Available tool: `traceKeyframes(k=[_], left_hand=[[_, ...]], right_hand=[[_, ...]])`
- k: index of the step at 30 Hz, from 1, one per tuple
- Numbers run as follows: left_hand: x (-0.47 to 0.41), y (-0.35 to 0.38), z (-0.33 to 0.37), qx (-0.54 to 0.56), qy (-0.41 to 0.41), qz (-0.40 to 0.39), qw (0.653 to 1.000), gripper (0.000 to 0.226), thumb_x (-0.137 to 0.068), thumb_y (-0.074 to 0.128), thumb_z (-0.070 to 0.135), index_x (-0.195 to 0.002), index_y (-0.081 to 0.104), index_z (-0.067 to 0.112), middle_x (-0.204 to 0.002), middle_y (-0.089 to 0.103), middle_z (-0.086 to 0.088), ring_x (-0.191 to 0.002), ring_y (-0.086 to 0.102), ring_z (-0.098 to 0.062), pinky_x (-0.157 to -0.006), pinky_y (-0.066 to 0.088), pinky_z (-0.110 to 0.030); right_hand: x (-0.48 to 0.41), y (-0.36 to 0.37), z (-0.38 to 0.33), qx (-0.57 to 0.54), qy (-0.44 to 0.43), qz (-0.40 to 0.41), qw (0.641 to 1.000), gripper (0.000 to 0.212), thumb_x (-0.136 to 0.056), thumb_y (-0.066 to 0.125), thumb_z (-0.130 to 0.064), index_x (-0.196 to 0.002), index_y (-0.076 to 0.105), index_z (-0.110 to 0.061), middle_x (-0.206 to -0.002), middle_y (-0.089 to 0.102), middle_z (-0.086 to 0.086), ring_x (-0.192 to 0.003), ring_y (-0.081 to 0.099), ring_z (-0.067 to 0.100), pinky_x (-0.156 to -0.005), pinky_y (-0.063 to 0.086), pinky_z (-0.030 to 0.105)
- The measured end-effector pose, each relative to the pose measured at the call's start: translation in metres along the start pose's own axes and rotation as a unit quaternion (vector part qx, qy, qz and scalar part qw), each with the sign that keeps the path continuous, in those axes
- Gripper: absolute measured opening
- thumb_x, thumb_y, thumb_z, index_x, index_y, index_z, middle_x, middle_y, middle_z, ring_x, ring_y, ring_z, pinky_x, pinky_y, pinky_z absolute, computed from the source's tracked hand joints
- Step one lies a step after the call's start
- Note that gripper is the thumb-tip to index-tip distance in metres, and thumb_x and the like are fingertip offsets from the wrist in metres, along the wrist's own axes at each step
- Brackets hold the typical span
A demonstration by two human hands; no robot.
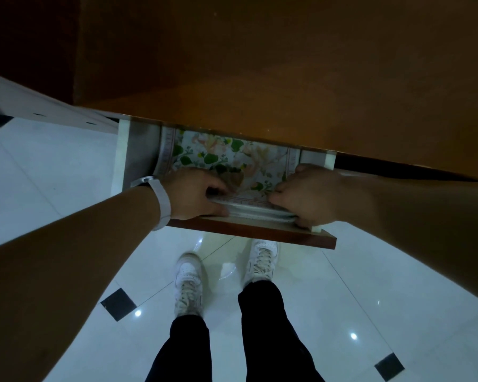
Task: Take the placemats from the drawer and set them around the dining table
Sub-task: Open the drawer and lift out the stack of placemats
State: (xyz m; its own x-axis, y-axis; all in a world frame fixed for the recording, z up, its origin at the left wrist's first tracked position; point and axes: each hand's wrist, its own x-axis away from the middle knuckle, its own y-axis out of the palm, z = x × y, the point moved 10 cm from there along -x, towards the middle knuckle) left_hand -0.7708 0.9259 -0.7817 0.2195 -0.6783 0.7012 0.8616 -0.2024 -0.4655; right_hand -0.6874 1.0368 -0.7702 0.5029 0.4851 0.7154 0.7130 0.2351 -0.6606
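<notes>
Both arms reach fwd: left hand [196, 193] & right hand [305, 195] grip placemats [249, 208] stack's near edge in drawer [260, 230].

Floral green-and-peach placemats [226, 158]; white shoes [189, 282]

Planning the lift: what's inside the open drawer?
Stacked floral placemats; left hand and right hand grip their near edge. The tabletop hides the back of the drawer, and the mats cover anything beneath.
</notes>
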Motion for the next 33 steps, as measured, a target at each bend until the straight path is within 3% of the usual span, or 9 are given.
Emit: traceKeyframes(k=[4, 8, 11, 16, 21, 26, 33], left_hand=[[0.000, 0.007, -0.006, 0.000, -0.001, -0.023, 1.000, 0.052, -0.081, 0.069, 0.051, -0.129, 0.060, 0.031, -0.133, 0.058, 0.008, -0.117, 0.053, -0.015, -0.101, 0.043, -0.032], [0.005, 0.015, -0.009, 0.017, 0.002, -0.050, 0.999, 0.052, -0.081, 0.069, 0.052, -0.129, 0.060, 0.033, -0.133, 0.057, 0.010, -0.118, 0.053, -0.014, -0.100, 0.042, -0.027], [0.010, 0.026, -0.008, -0.009, 0.014, -0.070, 0.997, 0.050, -0.081, 0.068, 0.055, -0.125, 0.062, 0.032, -0.126, 0.061, 0.011, -0.108, 0.057, -0.012, -0.096, 0.046, -0.029], [0.022, 0.049, -0.001, -0.120, 0.082, -0.084, 0.986, 0.049, -0.082, 0.060, 0.064, -0.116, 0.067, 0.030, -0.112, 0.065, 0.009, -0.099, 0.060, -0.016, -0.084, 0.050, -0.034], [0.038, 0.060, 0.004, -0.154, 0.149, -0.014, 0.977, 0.061, -0.082, 0.032, 0.069, -0.110, 0.070, 0.030, -0.106, 0.069, 0.007, -0.095, 0.064, -0.018, -0.078, 0.053, -0.033], [0.044, 0.049, 0.025, -0.173, 0.216, 0.075, 0.958, 0.042, -0.085, 0.040, 0.051, -0.082, 0.071, 0.023, -0.078, 0.067, 0.004, -0.066, 0.065, -0.021, -0.053, 0.054, -0.031], [0.045, 0.041, 0.027, -0.164, 0.214, 0.133, 0.954, 0.038, -0.090, 0.041, 0.044, -0.080, 0.070, 0.022, -0.074, 0.067, 0.002, -0.063, 0.063, -0.023, -0.051, 0.053, -0.034]], right_hand=[[-0.005, 0.004, -0.004, -0.009, -0.016, 0.010, 1.000, 0.059, -0.079, 0.061, -0.040, -0.132, 0.043, -0.021, -0.098, 0.064, 0.002, -0.085, 0.061, 0.025, -0.082, 0.051, 0.040], [-0.008, 0.015, -0.011, -0.051, -0.013, -0.005, 0.999, 0.050, -0.080, 0.058, -0.032, -0.127, 0.045, -0.021, -0.088, 0.061, 0.002, -0.076, 0.059, 0.024, -0.072, 0.055, 0.040], [-0.012, 0.022, -0.021, -0.098, -0.023, -0.043, 0.994, 0.043, -0.085, 0.059, -0.028, -0.126, 0.048, -0.023, -0.086, 0.058, -0.001, -0.074, 0.055, 0.020, -0.069, 0.055, 0.036], [-0.009, 0.026, -0.050, -0.096, -0.053, -0.058, 0.992, 0.048, -0.084, 0.065, -0.048, -0.121, 0.050, -0.022, -0.098, 0.061, 0.001, -0.082, 0.056, 0.021, -0.070, 0.047, 0.032], [-0.004, 0.029, -0.066, -0.079, -0.048, -0.015, 0.996, 0.047, -0.080, 0.059, -0.050, -0.117, 0.049, -0.022, -0.095, 0.058, 0.001, -0.081, 0.057, 0.024, -0.072, 0.053, 0.037], [-0.005, 0.026, -0.062, -0.108, -0.025, -0.009, 0.994, 0.050, -0.077, 0.061, -0.050, -0.118, 0.048, -0.024, -0.096, 0.057, -0.001, -0.082, 0.055, 0.022, -0.074, 0.053, 0.037], [-0.004, 0.027, -0.058, -0.160, 0.004, 0.027, 0.987, 0.051, -0.080, 0.053, -0.049, -0.126, 0.040, -0.031, -0.101, 0.054, -0.002, -0.087, 0.053, 0.021, -0.078, 0.051, 0.038]])
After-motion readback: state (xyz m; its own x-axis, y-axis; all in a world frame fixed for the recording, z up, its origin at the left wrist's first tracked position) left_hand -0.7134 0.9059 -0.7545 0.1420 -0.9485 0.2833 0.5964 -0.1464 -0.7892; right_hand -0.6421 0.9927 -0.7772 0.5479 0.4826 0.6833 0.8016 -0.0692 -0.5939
